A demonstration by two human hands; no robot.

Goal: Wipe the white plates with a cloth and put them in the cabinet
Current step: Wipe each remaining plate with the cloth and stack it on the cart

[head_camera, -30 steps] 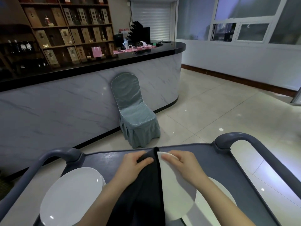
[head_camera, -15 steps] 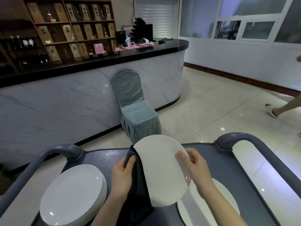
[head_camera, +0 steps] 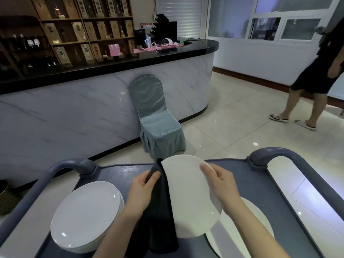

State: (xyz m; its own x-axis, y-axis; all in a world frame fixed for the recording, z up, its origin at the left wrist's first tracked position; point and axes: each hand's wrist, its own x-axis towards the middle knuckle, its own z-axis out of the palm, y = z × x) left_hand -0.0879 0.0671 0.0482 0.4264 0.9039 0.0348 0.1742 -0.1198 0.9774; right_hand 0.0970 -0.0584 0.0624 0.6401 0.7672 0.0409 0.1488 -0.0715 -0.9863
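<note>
The white plate (head_camera: 189,198) is held up off the cart (head_camera: 279,183), tilted on edge above the middle of the cart's top, its broad face turned toward the camera. The right hand (head_camera: 221,185) grips its right rim with fingers curled over the edge. The left hand (head_camera: 141,192) pinches the dark cloth (head_camera: 160,211) against the plate's left rim, and the cloth hangs down in a long fold beside and partly behind the plate.

The plate looks like glazed ceramic: stiff, fairly heavy for its thinness, smooth and probably slippery on the face, and likely to chip or break if it drops onto the cart or knocks the other plates. The rim is the place to hold it, with one hand on each side as here, so that the face stays free for wiping. A firm hold at the right rim matters most, since the cloth side probably gives less purchase. The cloth is soft and limp, so it should follow the plate's curve when bunched in the palm.

A stack of plates (head_camera: 85,215) sits on the left of the cart, and a single plate (head_camera: 256,216) lies flat on the right, just below the held one; lowering calls for care there
</note>
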